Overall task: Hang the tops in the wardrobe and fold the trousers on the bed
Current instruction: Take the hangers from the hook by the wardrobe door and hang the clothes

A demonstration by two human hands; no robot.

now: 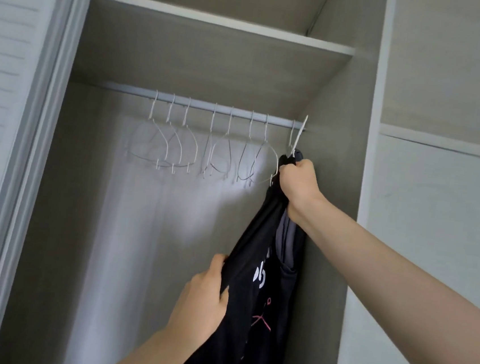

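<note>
A black top with white and pink print, no word of it readable, was held lengthwise, hanging down at the wardrobe rail's right end. Its neck and hanger were clamped in the right hand; its edge was gripped lower by the left hand.

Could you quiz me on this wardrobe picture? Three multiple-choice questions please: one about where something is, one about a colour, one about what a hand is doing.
1. Where along the rail is the black top?
A. left end
B. middle
C. right end

2. What colour are the empty hangers?
A. white
B. red
C. black

3. What is the right hand doing?
A. hanging idle
B. gripping the top near its hanger's hook
C. pressing flat on the shelf

Answers: 1 C, it hangs beside the wardrobe's right wall. 2 A, the wires look white. 3 B, its fingers curl round the bunched fabric, while the left hand holds the fabric lower down.
</note>
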